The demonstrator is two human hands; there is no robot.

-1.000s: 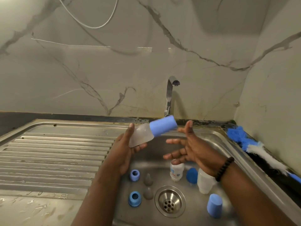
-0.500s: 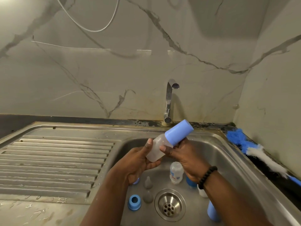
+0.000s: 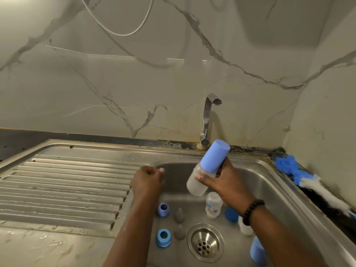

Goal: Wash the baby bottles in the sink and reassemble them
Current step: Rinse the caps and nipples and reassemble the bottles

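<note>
Left hand point(image 3: 147, 182) released; capped bottle point(image 3: 207, 168) now tilts in right grip point(image 3: 221, 182).

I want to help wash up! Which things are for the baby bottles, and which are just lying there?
For the job: capped bottle in right hand; small bottle, blue rings, teats in the sink; tap.

Lying about: brush, cable.

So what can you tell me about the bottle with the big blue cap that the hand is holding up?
The capped bottle has a cloudy, see-through plastic body and a tall, smooth light-blue cap fitted on it. It looks empty. It is tilted, cap pointing up and to the right, bottom toward the sink bowl. It is held in the air above the bowl. Only the right hand grips it, thumb across the body.
</note>
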